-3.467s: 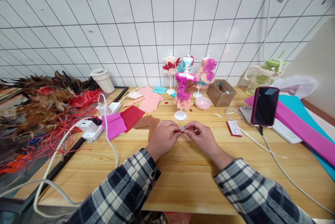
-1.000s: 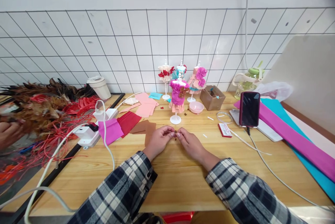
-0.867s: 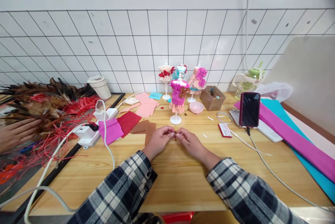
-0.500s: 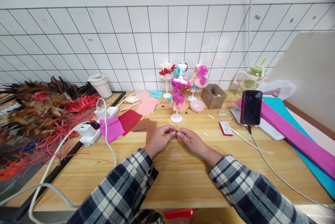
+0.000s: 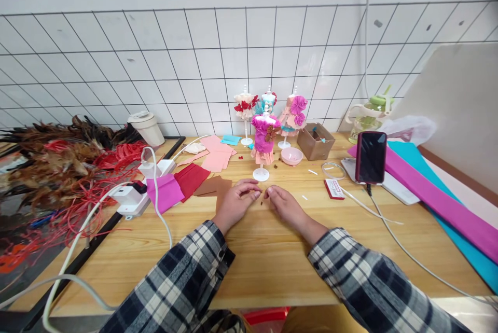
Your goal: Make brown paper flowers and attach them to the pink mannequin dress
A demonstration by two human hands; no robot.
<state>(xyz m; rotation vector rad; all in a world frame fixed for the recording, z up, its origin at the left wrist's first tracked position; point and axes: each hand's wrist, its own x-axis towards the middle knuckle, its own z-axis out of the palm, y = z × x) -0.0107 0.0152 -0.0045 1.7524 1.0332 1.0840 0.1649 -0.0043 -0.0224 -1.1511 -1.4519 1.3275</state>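
My left hand [image 5: 238,203] is over the table beside the brown paper [image 5: 221,189], fingers curled and thumb near the index finger; what it pinches, if anything, is too small to tell. Facing it, a small gap away, my right hand [image 5: 285,207] has its fingers curled together, their contents hidden. A tiny brown bit [image 5: 262,203] lies on the wood between them. Just beyond stands a small dress form in a magenta and pink paper dress [image 5: 264,138] with a brown flower, on a round white base [image 5: 260,174].
Three more dressed forms stand behind, near a pink bowl [image 5: 291,155] and a brown box [image 5: 316,141]. At right are a phone [image 5: 371,157], cables and long paper sheets. Left hold magenta paper [image 5: 165,193], red paper [image 5: 191,181], power strips [image 5: 130,200] and feathers [image 5: 58,151].
My two hands have moved slightly apart from where their fingertips met around a small brown piece. A tiny brown bit now shows on the table between them. The view has shifted a little.
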